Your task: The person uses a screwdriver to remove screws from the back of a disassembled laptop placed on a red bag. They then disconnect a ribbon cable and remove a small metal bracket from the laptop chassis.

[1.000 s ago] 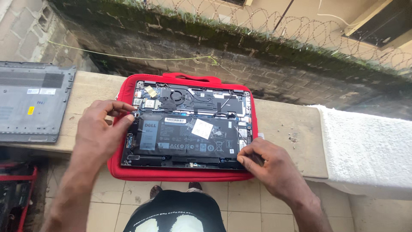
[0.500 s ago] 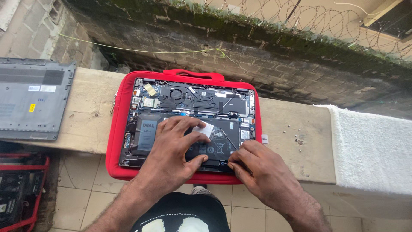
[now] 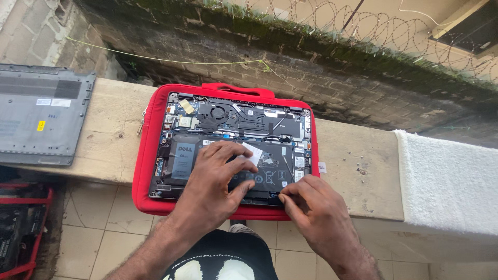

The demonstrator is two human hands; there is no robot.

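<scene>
An opened laptop [image 3: 244,122] lies bottom-up on a red padded sleeve [image 3: 147,150] on a concrete ledge, its circuit board, fan and black battery [image 3: 181,158] exposed. My left hand [image 3: 215,181] rests palm-down on the middle of the battery, fingers spread and pressing on it. My right hand [image 3: 314,210] is at the laptop's near right edge, with its fingertips pinched together against the battery's lower rim. Whether they grip anything there is hidden.
The grey laptop bottom cover [image 3: 41,114] lies on the ledge [image 3: 358,166] at the left. A white towel [image 3: 451,181] covers the ledge at the right. A red tool case [image 3: 21,228] sits on the tiled floor at the lower left. Behind the ledge is a drop to a stone wall topped with wire.
My left hand moved from the laptop's left edge onto the middle of the battery. My right hand slid left along the near edge and pinched its fingers there.
</scene>
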